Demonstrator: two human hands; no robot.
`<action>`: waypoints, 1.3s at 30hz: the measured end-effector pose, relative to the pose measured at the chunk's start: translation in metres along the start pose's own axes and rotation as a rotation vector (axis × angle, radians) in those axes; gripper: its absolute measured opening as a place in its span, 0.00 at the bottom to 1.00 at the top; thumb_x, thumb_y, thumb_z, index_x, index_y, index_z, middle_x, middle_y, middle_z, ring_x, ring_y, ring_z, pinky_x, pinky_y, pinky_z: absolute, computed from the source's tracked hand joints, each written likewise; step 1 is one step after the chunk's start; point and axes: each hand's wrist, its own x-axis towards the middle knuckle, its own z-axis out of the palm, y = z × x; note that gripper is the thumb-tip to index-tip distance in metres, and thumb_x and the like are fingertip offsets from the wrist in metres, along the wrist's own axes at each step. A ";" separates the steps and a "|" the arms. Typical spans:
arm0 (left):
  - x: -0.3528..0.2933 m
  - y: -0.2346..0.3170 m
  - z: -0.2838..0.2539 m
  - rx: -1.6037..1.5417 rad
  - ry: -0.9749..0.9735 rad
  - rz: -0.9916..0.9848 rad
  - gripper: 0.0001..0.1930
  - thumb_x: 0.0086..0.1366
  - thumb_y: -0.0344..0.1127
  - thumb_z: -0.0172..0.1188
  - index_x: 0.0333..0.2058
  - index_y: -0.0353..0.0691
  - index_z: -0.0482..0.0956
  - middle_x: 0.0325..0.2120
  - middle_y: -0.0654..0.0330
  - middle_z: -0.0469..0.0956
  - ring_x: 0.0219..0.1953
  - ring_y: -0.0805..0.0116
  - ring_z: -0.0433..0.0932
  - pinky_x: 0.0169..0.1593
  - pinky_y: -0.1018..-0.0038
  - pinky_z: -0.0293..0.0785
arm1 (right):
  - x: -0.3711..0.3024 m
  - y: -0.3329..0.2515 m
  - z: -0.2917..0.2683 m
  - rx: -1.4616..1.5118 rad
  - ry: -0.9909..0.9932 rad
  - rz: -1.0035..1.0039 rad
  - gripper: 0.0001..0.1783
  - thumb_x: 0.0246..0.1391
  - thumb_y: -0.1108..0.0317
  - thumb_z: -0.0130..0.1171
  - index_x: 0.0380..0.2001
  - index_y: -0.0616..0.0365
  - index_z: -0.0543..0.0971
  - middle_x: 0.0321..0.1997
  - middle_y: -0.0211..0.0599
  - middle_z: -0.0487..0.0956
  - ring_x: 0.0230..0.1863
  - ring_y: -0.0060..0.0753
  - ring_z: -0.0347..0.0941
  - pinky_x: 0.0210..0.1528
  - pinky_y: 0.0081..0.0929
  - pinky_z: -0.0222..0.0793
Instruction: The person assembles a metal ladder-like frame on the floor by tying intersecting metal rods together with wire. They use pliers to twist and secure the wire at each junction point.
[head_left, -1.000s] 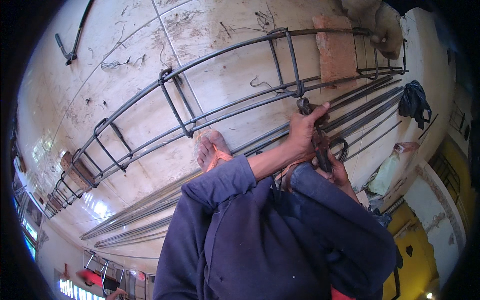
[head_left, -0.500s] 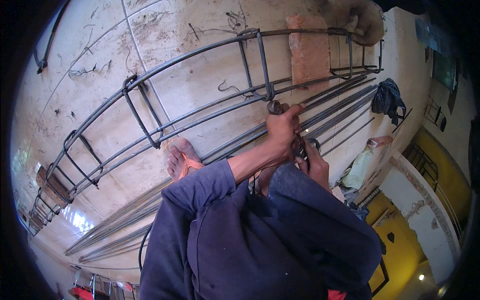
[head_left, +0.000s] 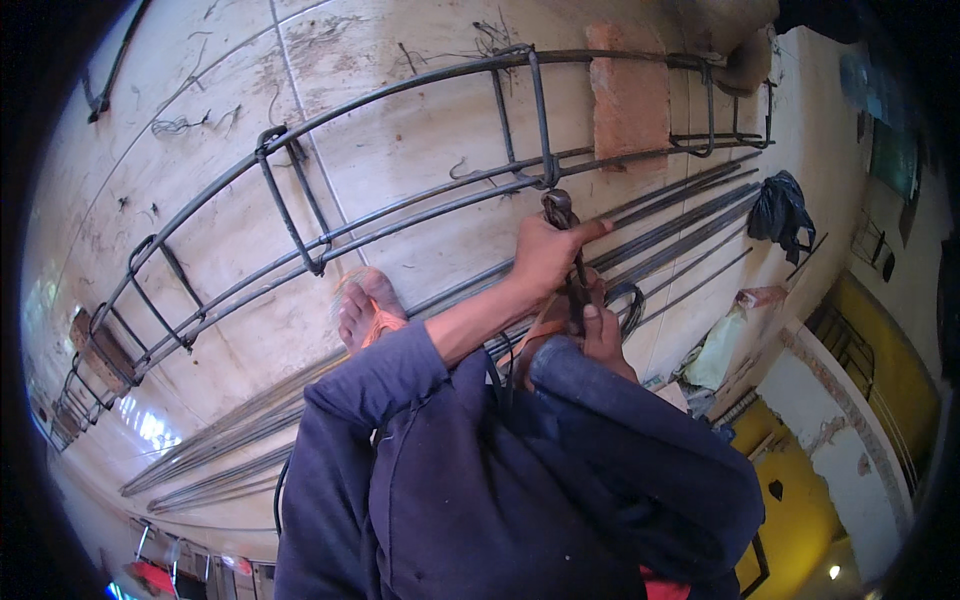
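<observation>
My left hand (head_left: 543, 252) is closed round dark metal pincers (head_left: 560, 207), with its thumb stretched to the right. The pincers' head sits at a lower corner of a rebar cage (head_left: 400, 212), where a square stirrup (head_left: 543, 115) meets the long bars. Whether the jaws touch or grip tie wire there is too small to tell. Lower down, my right hand (head_left: 603, 340) is closed at the handle end of the same pincers, partly hidden by my sleeve and knee. The cage lies across the tiled floor, curving from far right to near left.
Brick blocks (head_left: 628, 100) (head_left: 103, 350) prop the cage. Loose long bars (head_left: 690, 215) lie beneath my arms. My sandalled foot (head_left: 368, 300) is beside the cage. Another person's limb (head_left: 735, 45) is at the far right. A black plastic bag (head_left: 783, 215) and wire scraps (head_left: 180, 122) lie about.
The pincers have swung more upright, their head now at the stirrup corner. My left hand has shifted slightly left, and my right hand has moved left. The view has shifted a little.
</observation>
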 end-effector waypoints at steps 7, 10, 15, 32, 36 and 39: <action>0.000 -0.002 -0.004 -0.598 -0.203 -0.309 0.09 0.54 0.36 0.62 0.28 0.37 0.76 0.13 0.67 0.66 0.12 0.75 0.64 0.17 0.77 0.59 | 0.007 -0.054 -0.032 1.976 -0.661 1.038 0.32 0.59 0.39 0.32 0.43 0.58 0.68 0.15 0.25 0.55 0.06 0.11 0.40 0.06 0.15 0.36; 0.002 -0.013 0.006 -0.659 -0.132 -0.298 0.06 0.55 0.34 0.59 0.28 0.38 0.75 0.10 0.71 0.58 0.10 0.78 0.54 0.15 0.78 0.50 | 0.004 -0.052 -0.036 1.843 -0.659 0.966 0.30 0.60 0.41 0.32 0.40 0.59 0.69 0.16 0.28 0.60 0.06 0.13 0.46 0.07 0.15 0.40; 0.000 -0.014 0.012 -0.612 -0.026 -0.258 0.05 0.53 0.32 0.59 0.22 0.40 0.73 0.08 0.73 0.53 0.09 0.79 0.50 0.14 0.78 0.45 | 0.005 -0.070 -0.041 0.707 -0.259 0.609 0.23 0.60 0.51 0.43 0.43 0.61 0.70 0.28 0.40 0.73 0.19 0.29 0.68 0.21 0.23 0.63; 0.004 -0.007 0.020 -0.267 0.185 -0.165 0.06 0.53 0.32 0.59 0.26 0.36 0.75 0.12 0.69 0.63 0.13 0.77 0.58 0.17 0.77 0.52 | 0.007 -0.066 -0.020 -0.177 -0.088 0.114 0.26 0.60 0.58 0.41 0.55 0.66 0.60 0.40 0.55 0.74 0.34 0.54 0.74 0.35 0.40 0.71; -0.002 -0.012 0.007 -0.182 0.112 -0.071 0.07 0.52 0.36 0.62 0.24 0.40 0.75 0.13 0.68 0.67 0.16 0.76 0.63 0.19 0.77 0.56 | 0.001 -0.051 -0.042 1.016 -0.404 0.674 0.30 0.61 0.46 0.36 0.46 0.67 0.66 0.22 0.36 0.68 0.13 0.23 0.60 0.15 0.20 0.57; -0.006 -0.005 0.016 -0.585 -0.061 -0.277 0.09 0.53 0.38 0.61 0.20 0.45 0.72 0.11 0.71 0.62 0.15 0.78 0.60 0.21 0.76 0.56 | 0.014 -0.050 -0.047 1.820 -0.581 0.934 0.32 0.60 0.42 0.35 0.41 0.65 0.69 0.15 0.26 0.58 0.10 0.11 0.47 0.08 0.09 0.38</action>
